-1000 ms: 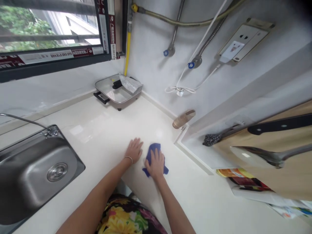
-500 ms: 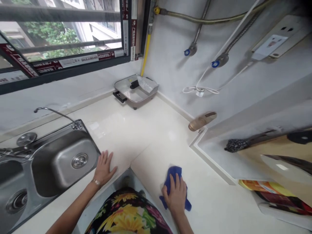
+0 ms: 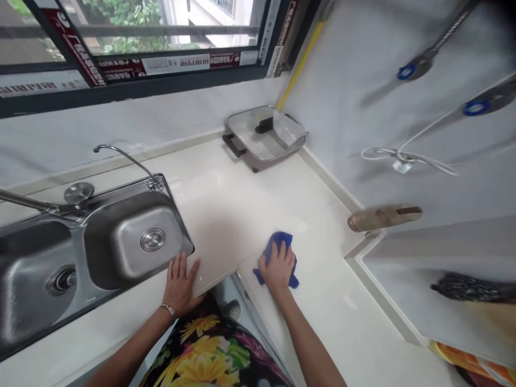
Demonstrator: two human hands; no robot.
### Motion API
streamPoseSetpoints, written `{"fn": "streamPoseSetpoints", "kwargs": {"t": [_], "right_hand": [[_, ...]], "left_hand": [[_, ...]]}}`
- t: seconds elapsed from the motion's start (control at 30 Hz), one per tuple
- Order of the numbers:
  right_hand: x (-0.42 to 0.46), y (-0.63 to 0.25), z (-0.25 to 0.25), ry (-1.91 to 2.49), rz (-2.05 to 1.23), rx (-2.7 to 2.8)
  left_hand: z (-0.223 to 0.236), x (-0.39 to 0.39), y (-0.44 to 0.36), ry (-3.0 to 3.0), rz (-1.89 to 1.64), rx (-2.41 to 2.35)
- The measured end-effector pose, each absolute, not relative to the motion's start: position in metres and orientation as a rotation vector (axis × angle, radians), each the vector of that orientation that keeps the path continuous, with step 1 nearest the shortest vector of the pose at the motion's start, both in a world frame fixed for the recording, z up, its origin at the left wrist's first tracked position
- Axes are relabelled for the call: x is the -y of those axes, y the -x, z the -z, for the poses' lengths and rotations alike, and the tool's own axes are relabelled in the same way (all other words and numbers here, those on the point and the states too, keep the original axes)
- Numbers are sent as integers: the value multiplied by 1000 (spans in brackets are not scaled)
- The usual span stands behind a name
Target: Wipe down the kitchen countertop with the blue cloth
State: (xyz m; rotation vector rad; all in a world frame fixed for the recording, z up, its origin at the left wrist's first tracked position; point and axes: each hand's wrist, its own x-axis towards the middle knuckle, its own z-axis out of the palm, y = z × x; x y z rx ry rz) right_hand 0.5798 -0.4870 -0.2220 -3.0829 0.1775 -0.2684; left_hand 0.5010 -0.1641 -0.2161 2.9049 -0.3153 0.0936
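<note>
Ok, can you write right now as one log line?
left hand: on counter by sink | right hand: on blue cloth, cloth on counter | lidded pan: in corner, clear plastic on top

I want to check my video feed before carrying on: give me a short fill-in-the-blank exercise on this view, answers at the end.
1. The right hand rests on a cloth coloured ____.
2. The bracelet is on the ____ wrist.
3. The sink has ____ basins.
4. The side handle of the lidded pan is coloured ____.

Missing words: blue; left; two; black.
</note>
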Motion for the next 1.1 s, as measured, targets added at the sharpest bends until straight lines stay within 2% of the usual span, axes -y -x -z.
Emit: {"fn": "streamPoseSetpoints", "kwargs": {"t": [0.2, 0.4, 0.9, 1.1], "right_hand": [[425, -626, 211, 3041, 188, -77], [387, -628, 205, 2958, 103, 185], [426, -549, 204, 2877, 68, 374], [465, -493, 206, 2866, 118, 516]], "left_hand": [[215, 164, -499, -2871, -12, 287], [214, 164, -501, -2862, 39, 273], [214, 165, -496, -2896, -42, 319], [215, 126, -437, -2956, -141, 243]]}}
